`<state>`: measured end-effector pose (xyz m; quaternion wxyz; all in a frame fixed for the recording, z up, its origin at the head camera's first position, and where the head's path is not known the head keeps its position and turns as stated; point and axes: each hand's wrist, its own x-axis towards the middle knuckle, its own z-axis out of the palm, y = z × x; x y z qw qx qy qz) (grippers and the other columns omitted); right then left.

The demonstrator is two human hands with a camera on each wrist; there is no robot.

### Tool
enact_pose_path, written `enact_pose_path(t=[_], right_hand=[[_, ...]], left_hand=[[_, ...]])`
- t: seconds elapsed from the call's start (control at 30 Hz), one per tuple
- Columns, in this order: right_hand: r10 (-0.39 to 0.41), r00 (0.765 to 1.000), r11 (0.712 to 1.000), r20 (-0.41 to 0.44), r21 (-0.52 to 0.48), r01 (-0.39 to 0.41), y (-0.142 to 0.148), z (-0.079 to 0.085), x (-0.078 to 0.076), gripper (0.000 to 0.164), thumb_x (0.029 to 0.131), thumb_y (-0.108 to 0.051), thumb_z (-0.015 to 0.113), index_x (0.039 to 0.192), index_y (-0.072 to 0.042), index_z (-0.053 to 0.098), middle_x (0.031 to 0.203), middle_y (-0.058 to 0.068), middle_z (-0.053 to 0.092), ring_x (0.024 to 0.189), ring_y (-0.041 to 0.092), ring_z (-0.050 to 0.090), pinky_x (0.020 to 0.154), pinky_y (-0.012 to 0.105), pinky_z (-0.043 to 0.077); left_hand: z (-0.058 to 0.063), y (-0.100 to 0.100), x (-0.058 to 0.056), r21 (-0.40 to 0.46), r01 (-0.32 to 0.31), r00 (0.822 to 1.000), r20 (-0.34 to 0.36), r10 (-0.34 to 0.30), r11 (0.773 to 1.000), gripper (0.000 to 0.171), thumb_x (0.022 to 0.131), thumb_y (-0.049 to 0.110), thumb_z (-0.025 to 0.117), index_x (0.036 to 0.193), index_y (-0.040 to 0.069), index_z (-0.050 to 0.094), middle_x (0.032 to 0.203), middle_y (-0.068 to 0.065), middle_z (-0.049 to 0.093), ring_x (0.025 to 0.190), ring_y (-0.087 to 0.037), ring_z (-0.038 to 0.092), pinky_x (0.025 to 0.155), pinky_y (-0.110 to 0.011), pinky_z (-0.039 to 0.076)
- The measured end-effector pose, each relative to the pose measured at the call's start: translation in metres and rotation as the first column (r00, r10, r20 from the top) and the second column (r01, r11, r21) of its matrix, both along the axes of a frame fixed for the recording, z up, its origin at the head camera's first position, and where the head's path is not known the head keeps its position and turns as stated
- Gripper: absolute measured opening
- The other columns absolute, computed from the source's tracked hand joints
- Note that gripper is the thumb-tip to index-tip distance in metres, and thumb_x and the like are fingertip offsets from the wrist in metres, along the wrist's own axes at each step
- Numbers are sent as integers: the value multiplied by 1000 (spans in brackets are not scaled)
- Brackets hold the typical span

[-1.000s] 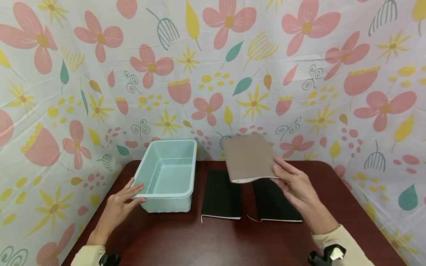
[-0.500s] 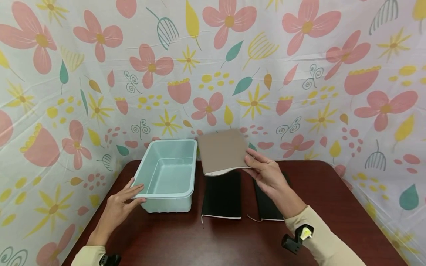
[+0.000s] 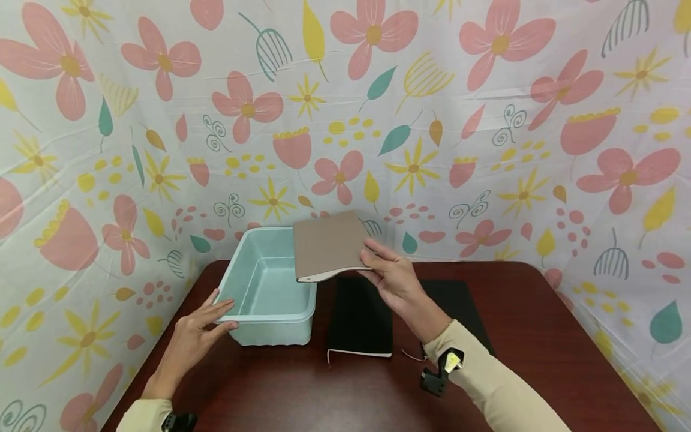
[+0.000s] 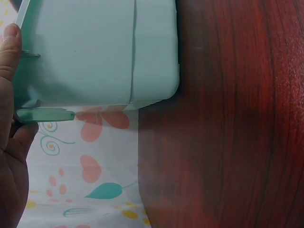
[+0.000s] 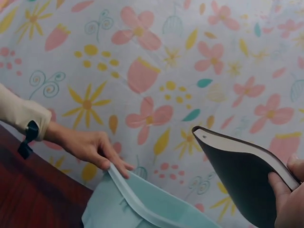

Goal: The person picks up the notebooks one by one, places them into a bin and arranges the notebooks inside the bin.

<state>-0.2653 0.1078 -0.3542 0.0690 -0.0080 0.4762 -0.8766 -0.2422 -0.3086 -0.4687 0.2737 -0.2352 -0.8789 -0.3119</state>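
Note:
In the head view my right hand pinches a notebook with a taupe cover by its right edge, thumb on top and fingers below. The notebook is raised and overlaps the right rim of the pale green plastic bin. Its page edges and dark underside show in the right wrist view, the notebook tilted there. At the bin's near left corner my left hand grips the rim, fingers over the edge. The left wrist view has the bin's outer wall beside that hand.
Right of the bin a black notebook lies on the dark wood table. Another black notebook lies farther right, partly hidden by my right arm. A flower-printed cloth stands behind the table.
My right hand has carried the taupe notebook leftward, from above the black notebooks to the bin's right side. The left hand and the bin have stayed put.

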Motion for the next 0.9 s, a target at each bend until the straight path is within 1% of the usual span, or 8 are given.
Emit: enact_pose_path(t=[0.07, 0.17, 0.37, 0.53, 0.6, 0.67, 0.8, 0.9], right_hand=[[4, 1000, 1000, -6, -15, -4, -8, -1, -3, 54, 104, 8, 48, 156, 2, 35, 160, 19, 32, 101, 4, 68, 90, 25, 57], [12, 1000, 1000, -13, -25, -13, -20, -2, -7, 54, 103, 9, 49, 155, 2, 37, 154, 21, 39, 98, 5, 69, 88, 25, 58], [21, 1000, 999, -4, -33, -21, -44, -3, -14, 51, 102, 10, 52, 152, 2, 44, 136, 16, 55, 94, 7, 71, 84, 25, 59], [14, 1000, 999, 14, -52, -13, -64, -4, -19, 49, 101, 10, 55, 149, 3, 48, 142, 19, 52, 94, 8, 71, 86, 27, 59], [8, 1000, 999, 24, -54, -7, -71, -4, -22, 48, 101, 10, 56, 148, 3, 50, 146, 21, 50, 99, 10, 71, 91, 29, 58], [1, 999, 998, 40, -57, 1, -78, -5, -24, 48, 100, 10, 57, 147, 3, 51, 150, 21, 47, 111, 18, 70, 97, 33, 55], [-6, 997, 998, 72, -59, 11, -91, -6, -30, 47, 99, 9, 59, 146, 2, 54, 154, 19, 46, 135, 31, 56, 105, 39, 49], [-10, 996, 998, 94, -58, 15, -100, -10, -34, 46, 99, 8, 60, 145, 2, 55, 153, 18, 48, 138, 33, 52, 105, 39, 50]], left_hand=[[0, 0, 0, -3, 1, 1000, -6, -1, 1000, 55, 77, 13, 89, 129, 18, 74, 128, -10, 71, 138, -37, 51, 92, 0, 38], [-1, 0, 0, -5, 6, 1000, -12, -6, 1000, 55, 77, 13, 89, 129, 17, 74, 127, -12, 71, 138, -38, 51, 92, 0, 38], [-1, 0, 0, -7, 2, 1000, -6, -3, 1000, 54, 77, 15, 89, 129, 18, 74, 128, -8, 72, 139, -36, 50, 91, 1, 38], [-2, 0, -1, -12, -1, 1000, -16, 1, 1000, 55, 76, 13, 89, 129, 17, 74, 128, -9, 72, 138, -38, 50, 91, 1, 38], [-2, 0, -1, -16, -1, 1000, -22, 0, 1000, 55, 76, 13, 89, 128, 16, 74, 127, -10, 72, 138, -39, 51, 92, 1, 38], [-1, 1, -1, -18, -1, 1000, -22, 1, 1000, 55, 75, 13, 90, 128, 16, 74, 127, -10, 72, 137, -40, 51, 92, 1, 37], [0, 1, -1, -17, -1, 1000, -20, 1, 1000, 55, 75, 13, 90, 127, 14, 75, 127, -9, 72, 136, -40, 51, 93, 0, 37], [0, 1, -1, -17, 1, 1000, -29, -1, 1000, 55, 74, 12, 90, 127, 13, 75, 128, -9, 72, 136, -42, 51, 93, 0, 37]])
